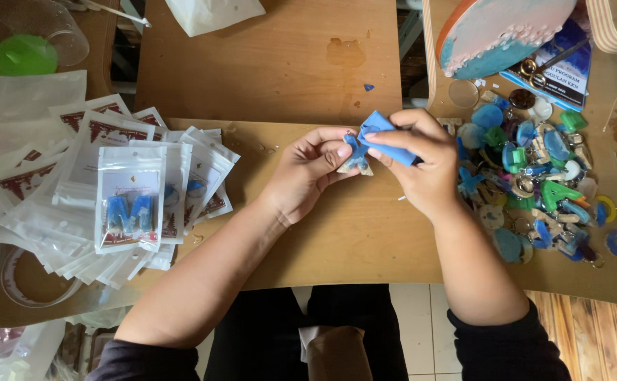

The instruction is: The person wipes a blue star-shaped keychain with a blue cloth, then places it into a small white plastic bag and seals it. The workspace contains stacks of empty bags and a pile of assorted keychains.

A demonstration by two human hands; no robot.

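Over the middle of the table (322, 233), both hands meet on one small piece. The left hand (307, 173) pinches a little blue-and-cream charm (356, 156) between thumb and fingertips, fingers closed on it. The right hand (421, 159) is closed around a folded blue cloth (382, 134) and presses it against the charm's top, so the two hands touch through it.

The charm looks small, light and stiff, like cast resin, probably smooth and a bit slippery; its thin ends might chip if squeezed hard. A pinch across its flat faces, as the left hand has it, seems the safest hold. The cloth looks soft and limp, and folds easily under the fingers.

At 3 o'clock from the hands lies a pile of charms (534, 183) in blue, green and white, with rings among them. At 1 o'clock a round blue-and-pink plaque (499, 28) leans over a booklet (569, 70). At 9 o'clock a heap of white pouches (75, 176) is spread out, the top pouch (130, 197) showing blue pieces inside. At 10 o'clock, far off, stands a clear cup (33, 42) with a green lid.
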